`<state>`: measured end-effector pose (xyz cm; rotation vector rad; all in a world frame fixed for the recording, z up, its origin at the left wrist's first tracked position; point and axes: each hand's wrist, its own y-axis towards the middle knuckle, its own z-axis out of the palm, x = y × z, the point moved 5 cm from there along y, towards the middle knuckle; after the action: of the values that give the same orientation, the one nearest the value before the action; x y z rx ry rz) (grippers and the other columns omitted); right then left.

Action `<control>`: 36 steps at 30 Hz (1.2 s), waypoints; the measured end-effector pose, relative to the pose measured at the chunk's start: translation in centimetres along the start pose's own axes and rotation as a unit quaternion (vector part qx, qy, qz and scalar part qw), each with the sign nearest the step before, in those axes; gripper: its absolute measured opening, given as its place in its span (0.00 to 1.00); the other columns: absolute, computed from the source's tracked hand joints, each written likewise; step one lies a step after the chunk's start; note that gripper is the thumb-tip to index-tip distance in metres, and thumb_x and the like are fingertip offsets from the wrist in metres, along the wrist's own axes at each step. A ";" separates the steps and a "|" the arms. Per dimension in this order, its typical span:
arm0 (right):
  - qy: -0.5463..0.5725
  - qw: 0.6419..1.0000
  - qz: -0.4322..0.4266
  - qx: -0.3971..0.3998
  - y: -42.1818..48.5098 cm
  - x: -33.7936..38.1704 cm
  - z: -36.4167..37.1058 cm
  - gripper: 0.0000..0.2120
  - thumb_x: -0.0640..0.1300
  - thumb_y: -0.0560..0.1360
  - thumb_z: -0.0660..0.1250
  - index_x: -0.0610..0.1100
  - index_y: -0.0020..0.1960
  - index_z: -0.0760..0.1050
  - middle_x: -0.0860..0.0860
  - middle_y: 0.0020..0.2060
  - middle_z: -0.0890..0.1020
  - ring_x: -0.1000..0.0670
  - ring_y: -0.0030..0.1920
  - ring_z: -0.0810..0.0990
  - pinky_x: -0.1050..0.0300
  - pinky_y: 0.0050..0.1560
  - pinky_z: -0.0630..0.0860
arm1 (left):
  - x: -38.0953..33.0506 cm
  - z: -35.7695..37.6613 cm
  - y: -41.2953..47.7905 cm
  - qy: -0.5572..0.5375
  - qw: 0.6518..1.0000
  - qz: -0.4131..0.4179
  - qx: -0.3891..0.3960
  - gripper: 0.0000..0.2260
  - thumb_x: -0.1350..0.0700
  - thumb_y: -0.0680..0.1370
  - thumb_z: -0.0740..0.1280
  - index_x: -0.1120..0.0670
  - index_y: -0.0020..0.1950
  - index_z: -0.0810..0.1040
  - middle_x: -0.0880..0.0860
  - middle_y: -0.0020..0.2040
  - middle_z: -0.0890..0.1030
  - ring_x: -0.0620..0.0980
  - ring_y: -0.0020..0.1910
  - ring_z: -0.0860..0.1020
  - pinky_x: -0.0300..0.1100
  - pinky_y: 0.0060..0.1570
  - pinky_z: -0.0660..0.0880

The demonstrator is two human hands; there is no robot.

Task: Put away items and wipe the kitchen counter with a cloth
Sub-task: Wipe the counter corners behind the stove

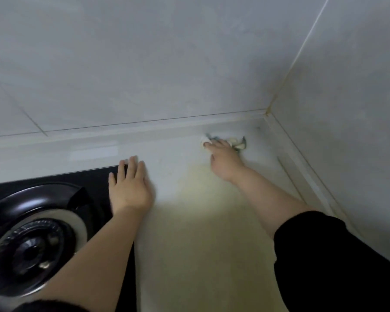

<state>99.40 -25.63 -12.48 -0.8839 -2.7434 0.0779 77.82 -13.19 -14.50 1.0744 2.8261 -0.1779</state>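
1. Two bare hands work a pale kitchen counter (185, 244). The left hand (128, 188) lies flat with straight fingers that hold nothing, its palm on the counter and its fingertips over the edge of the hob.
2. The right hand (223, 161) reaches to the far right corner, its fingers lying over the cloth. Whether they curl round it or press it flat cannot be told.
3. One cloth (235, 143), white with blue-green patches, sits bunched on the counter just beside the raised back ledge (99, 136), near where the two walls meet. Parts of it show on both sides of the fingers.
4. One black glass gas hob (95, 176) fills the lower left, with one round burner (32, 244) in view. The left forearm crosses the hob's right edge.
5. One black sleeve (324, 255) covers the right upper arm and hides the counter's near right part.
6. A yellowish patch (200, 188) tints the counter between the two hands.
7. Two grey tiled walls enclose the corner: the back wall (144, 64) and the side wall (347, 109), with a discoloured seam (279, 91) between them
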 end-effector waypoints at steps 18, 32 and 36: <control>0.056 0.973 -0.221 0.041 -2.9 6.9 3.1 0.29 0.45 0.71 0.51 0.47 0.71 0.68 0.49 0.75 0.61 0.46 0.75 0.57 0.47 0.74 0.53 | -0.1 0.1 0.1 0.029 1.000 -0.013 -0.001 0.25 0.51 0.81 0.48 0.50 0.78 0.50 0.48 0.79 0.46 0.53 0.77 0.43 0.54 0.74 0.45; 0.007 0.977 -0.205 0.055 2.3 11.8 2.9 0.25 0.40 0.78 0.54 0.53 0.74 0.61 0.55 0.77 0.54 0.49 0.76 0.51 0.42 0.73 0.48 | 1.0 -1.8 -1.3 -0.240 0.958 -0.074 -0.137 0.25 0.67 0.77 0.54 0.59 0.75 0.62 0.57 0.77 0.56 0.55 0.77 0.51 0.50 0.75 0.49; 0.005 0.941 -0.322 0.104 -4.3 10.5 3.5 0.27 0.36 0.76 0.56 0.52 0.73 0.64 0.54 0.76 0.56 0.48 0.77 0.50 0.42 0.74 0.48 | 0.5 -1.0 -3.9 -0.232 0.961 -0.081 -0.127 0.24 0.66 0.77 0.57 0.62 0.74 0.62 0.59 0.77 0.56 0.55 0.77 0.50 0.50 0.75 0.49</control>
<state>87.80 -22.93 -12.95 0.0875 -2.7971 0.2278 74.73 -15.60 -13.28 0.6455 2.4243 -0.0643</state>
